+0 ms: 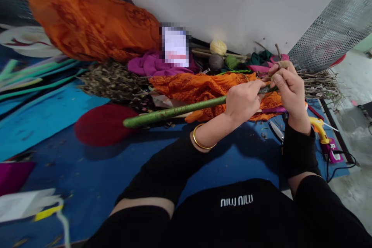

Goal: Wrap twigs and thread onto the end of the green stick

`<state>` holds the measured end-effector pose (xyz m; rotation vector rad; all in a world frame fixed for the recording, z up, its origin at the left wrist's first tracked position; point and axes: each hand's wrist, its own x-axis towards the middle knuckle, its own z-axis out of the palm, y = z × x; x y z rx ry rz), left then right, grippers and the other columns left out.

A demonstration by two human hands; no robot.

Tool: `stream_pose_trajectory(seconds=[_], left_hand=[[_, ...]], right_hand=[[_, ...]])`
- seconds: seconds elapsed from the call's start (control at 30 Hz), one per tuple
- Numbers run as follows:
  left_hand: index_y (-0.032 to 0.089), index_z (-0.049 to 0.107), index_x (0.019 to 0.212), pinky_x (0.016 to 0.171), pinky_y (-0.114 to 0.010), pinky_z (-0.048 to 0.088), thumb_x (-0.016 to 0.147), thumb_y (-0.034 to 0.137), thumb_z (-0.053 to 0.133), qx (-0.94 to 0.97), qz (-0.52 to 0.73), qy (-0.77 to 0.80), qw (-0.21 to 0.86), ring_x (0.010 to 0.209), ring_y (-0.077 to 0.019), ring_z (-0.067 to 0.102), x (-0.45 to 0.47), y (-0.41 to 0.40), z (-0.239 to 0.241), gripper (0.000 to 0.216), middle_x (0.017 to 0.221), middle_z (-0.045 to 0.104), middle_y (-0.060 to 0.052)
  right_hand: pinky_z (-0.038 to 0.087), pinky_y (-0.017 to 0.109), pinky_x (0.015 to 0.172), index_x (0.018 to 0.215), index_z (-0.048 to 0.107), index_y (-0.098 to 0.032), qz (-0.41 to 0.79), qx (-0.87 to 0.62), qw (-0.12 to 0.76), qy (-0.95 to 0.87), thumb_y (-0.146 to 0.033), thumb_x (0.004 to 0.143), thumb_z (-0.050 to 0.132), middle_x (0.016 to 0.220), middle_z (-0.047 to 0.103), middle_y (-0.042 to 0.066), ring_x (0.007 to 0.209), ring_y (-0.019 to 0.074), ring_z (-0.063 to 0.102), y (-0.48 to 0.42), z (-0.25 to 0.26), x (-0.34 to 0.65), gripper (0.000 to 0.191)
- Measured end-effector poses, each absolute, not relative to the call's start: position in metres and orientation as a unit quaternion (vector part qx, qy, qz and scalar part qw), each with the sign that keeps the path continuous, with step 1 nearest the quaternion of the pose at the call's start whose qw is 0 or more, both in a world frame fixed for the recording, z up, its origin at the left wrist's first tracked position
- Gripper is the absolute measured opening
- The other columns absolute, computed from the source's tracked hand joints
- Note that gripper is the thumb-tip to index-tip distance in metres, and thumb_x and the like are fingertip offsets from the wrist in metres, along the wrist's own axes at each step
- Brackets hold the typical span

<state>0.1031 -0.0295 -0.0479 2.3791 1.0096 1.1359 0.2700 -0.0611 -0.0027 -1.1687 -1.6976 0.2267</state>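
My left hand [243, 100] is closed around a long green stick [177, 111], near its right end. The stick slants over the blue tabletop, its rounded left end raised beside a dark red disc [100, 126]. At the stick's right end, my right hand [290, 89] is pinched, with fingertips close to those of my left hand. What it pinches is small and mostly hidden by the fingers. Orange patterned cloth [203, 85] lies just behind and below both hands. A pair of scissors [276, 131] rests on the table by my right wrist.
A yellow glue gun [319, 127] and a purple power strip [335, 151] with a black cable are at the right edge. Dried leaves [113, 81], twigs [321, 85], yarn balls [217, 47] and purple cloth [145, 64] line the back, before a white panel [221, 4].
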Motion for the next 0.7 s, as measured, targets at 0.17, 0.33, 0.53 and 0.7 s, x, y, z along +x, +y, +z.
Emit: stream_pose_trajectory(seconds=[0.17,0.33,0.53,0.7], left_hand=[[0.021,0.080,0.112,0.094,-0.032,0.060,0.091,0.015,0.072,0.813,0.422,0.354,0.188,0.106,-0.0232,0.080,0.100,-0.028,-0.043,0.024,0.114,0.085,-0.004],[0.022,0.081,0.112,0.095,-0.031,0.060,0.088,0.012,0.073,0.799,0.441,0.358,0.197,0.106,-0.0222,0.080,0.094,-0.026,-0.035,0.026,0.112,0.085,-0.002],[0.022,0.082,0.109,0.091,-0.032,0.061,0.085,0.012,0.078,0.789,0.444,0.348,0.242,0.100,-0.0226,0.081,0.088,-0.027,-0.026,0.026,0.107,0.086,-0.001],[0.021,0.083,0.106,0.086,-0.028,0.061,0.084,0.012,0.078,0.779,0.472,0.309,0.275,0.092,-0.0197,0.081,0.074,-0.032,-0.012,0.025,0.102,0.086,-0.001]], right_hand=[[0.058,0.035,0.087,0.067,0.070,-0.023,0.174,-0.431,0.645,-0.607,-0.042,0.094,0.076,0.095,0.070,0.002,0.084,0.0155,0.070,-0.063,0.004,0.285,0.034],[0.060,0.038,0.073,0.066,0.066,-0.027,0.271,-0.432,0.676,-0.533,-0.049,0.086,0.082,0.086,0.070,0.001,0.058,0.0128,0.053,-0.077,0.019,0.307,0.035],[0.048,0.030,0.050,0.072,0.064,-0.026,0.282,-0.488,0.670,-0.484,-0.051,0.089,0.075,0.089,0.070,-0.002,0.045,0.0072,0.025,-0.070,0.005,0.334,0.032],[0.056,0.035,0.071,0.069,0.067,-0.023,0.069,-0.672,0.519,-0.524,-0.040,0.083,0.076,0.078,0.067,0.003,0.068,0.0175,0.058,-0.044,-0.022,0.341,0.024]])
